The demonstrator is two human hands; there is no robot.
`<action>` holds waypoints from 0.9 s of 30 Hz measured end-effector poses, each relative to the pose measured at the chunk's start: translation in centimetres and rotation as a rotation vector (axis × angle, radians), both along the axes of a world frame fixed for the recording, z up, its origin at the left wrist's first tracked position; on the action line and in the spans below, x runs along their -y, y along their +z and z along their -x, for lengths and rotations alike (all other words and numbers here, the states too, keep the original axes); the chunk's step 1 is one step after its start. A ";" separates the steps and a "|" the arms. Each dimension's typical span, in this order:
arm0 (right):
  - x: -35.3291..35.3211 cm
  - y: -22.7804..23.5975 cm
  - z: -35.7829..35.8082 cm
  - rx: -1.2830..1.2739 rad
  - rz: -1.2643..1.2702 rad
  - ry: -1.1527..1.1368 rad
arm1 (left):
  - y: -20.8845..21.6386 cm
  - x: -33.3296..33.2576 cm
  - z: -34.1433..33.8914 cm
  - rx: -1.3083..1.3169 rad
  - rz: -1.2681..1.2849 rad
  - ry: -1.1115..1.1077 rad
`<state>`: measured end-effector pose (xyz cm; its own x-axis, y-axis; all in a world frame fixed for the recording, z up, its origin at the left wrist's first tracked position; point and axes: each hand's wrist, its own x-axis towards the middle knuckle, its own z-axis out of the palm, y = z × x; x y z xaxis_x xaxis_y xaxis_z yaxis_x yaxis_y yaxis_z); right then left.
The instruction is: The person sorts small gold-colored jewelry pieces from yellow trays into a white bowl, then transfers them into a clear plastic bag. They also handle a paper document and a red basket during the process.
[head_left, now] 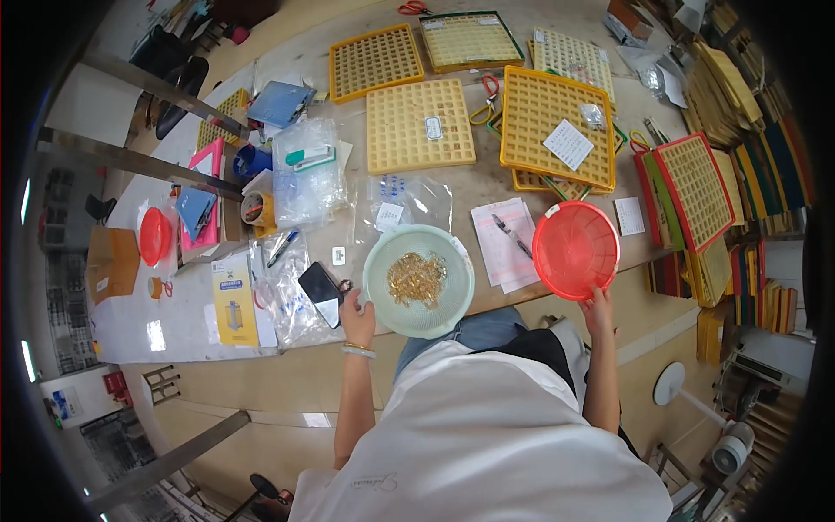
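A pale green plastic strainer basket (379,283) stands at the table's front edge, with a heap of small gold-coloured pieces (417,279) in its bottom. My left hand (357,320) is closed at the left side of its rim, beside a dark phone (319,285). A red plastic basket (576,248) is tilted at the right, and my right hand (597,310) grips its near rim. Nothing shows inside the red basket. Under its left side lie pink and white paper sheets (500,230) with a black pen (511,235).
Yellow compartment trays (420,126) fill the back of the table, one stack (557,130) at the right. Red-handled scissors (487,97) lie between them. Clear plastic bags (304,191), a stapler (310,157) and a yellow booklet (235,300) are at the left. A standing fan (731,448) is at the lower right.
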<state>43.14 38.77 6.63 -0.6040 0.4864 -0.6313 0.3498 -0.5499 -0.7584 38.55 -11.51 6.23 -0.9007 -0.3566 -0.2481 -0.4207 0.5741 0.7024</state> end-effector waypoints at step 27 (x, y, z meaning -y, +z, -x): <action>18.3 -2.4 50.9 -0.155 -1.367 1.137 | 2.7 -5.6 -1.2 -0.031 -0.228 0.434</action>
